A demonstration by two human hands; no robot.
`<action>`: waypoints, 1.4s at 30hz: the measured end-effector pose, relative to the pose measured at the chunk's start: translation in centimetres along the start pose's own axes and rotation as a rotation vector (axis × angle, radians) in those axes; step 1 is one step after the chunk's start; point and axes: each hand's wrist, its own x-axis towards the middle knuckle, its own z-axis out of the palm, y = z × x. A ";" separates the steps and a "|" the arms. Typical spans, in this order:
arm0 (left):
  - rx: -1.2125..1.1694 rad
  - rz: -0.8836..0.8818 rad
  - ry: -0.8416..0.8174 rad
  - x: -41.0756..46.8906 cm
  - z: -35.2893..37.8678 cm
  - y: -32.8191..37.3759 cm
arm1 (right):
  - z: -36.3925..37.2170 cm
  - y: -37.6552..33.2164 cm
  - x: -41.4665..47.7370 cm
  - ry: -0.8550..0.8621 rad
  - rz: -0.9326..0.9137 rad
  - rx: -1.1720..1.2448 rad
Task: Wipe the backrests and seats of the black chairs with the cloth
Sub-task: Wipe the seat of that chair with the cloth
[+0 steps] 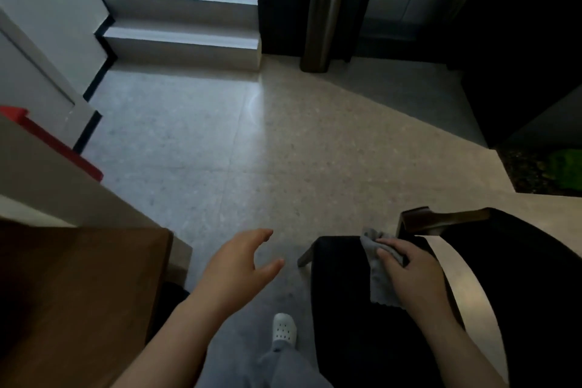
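Grey fabric cloth (381,280) pressed onto black padded chair (340,293) by flat-fingered right hand (415,277); left hand (236,268) beside chair, relaxed, empty. Wiping judged underway.

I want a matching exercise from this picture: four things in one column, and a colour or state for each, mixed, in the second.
Things
1 cloth
2 left hand
3 shoe
4 chair

Colour or state
a white, on the floor
b black, under the cloth
c grey, under the right hand
d open, holding nothing

Pairs: 1-c, 2-d, 3-a, 4-b
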 end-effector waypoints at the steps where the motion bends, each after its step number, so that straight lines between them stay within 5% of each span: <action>1: 0.003 0.005 -0.013 1.1 -0.4 0.1 | 0.0 -0.5 0.9 0.011 0.000 -0.003; 9: 0.084 0.120 -0.202 11.7 -2.2 0.6 | 1.6 -1.2 5.0 0.110 0.215 0.032; 18: 0.280 0.502 -0.530 22.9 -0.8 8.5 | 1.3 -1.2 2.4 0.486 0.562 -0.009; 27: 0.452 0.845 -0.808 23.2 9.1 20.2 | 0.0 4.6 -2.0 0.777 0.824 0.132; 36: 0.705 1.022 -1.048 23.5 17.8 23.5 | 1.8 8.8 -2.0 0.907 1.105 0.349; 42: 0.848 1.205 -1.223 25.6 24.9 24.6 | 5.1 10.7 0.7 1.149 1.286 0.540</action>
